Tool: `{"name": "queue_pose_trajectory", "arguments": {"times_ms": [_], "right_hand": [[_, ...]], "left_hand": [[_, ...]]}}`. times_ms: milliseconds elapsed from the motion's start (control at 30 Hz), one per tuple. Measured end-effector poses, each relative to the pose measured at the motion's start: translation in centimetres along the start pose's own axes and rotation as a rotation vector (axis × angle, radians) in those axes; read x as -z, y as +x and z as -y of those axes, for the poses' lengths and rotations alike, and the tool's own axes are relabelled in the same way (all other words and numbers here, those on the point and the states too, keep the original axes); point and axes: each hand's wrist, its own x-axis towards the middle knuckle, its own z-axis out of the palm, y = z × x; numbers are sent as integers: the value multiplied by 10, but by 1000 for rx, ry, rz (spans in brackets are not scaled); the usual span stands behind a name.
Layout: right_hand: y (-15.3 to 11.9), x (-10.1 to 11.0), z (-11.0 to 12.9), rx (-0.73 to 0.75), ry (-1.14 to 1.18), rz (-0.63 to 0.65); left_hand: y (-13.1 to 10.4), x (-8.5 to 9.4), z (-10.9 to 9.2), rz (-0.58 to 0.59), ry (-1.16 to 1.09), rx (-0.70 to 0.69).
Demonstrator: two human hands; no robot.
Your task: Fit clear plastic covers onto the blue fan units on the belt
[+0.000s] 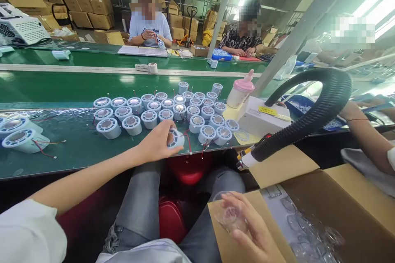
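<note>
My left hand (157,141) is closed around a light-blue cylindrical housing (176,139) at the bench's front edge. A ring of dark segments surrounds the round opening in its end, and a red wire lies beside it. Several similar housings (132,125) with thin wires stand grouped just behind. Low on the right, my right hand (247,224) grips a clear plastic cover (231,214) over the flap of a cardboard box (348,205). More clear covers (304,226) lie inside that box.
A black flexible hose (308,119) arches down with its nozzle near the bench edge. Behind it are a white box (262,117) and a pink-lidded cup (242,90). Larger housings (23,139) lie at left. A green conveyor (61,86) runs behind; two people sit across it, and another person's arm (367,131) reaches in at right.
</note>
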Motion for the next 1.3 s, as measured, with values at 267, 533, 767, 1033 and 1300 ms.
{"name": "queue_pose_trajectory", "arguments": {"times_ms": [267, 533, 767, 1033, 1300], "right_hand": [[39, -41, 37, 291, -728, 103], [44, -42, 30, 173, -779, 140], [48, -35, 25, -33, -280, 193], [46, -28, 30, -361, 236, -51], [42, -19, 24, -379, 473, -66]], "left_hand": [[-51, -47, -27, 917, -951, 411], [-46, -41, -35, 943, -640, 55], [-64, -51, -47, 400, -345, -31], [-66, -75, -26, 365, -494, -156], [-67, -72, -38, 628, -1022, 135]]}}
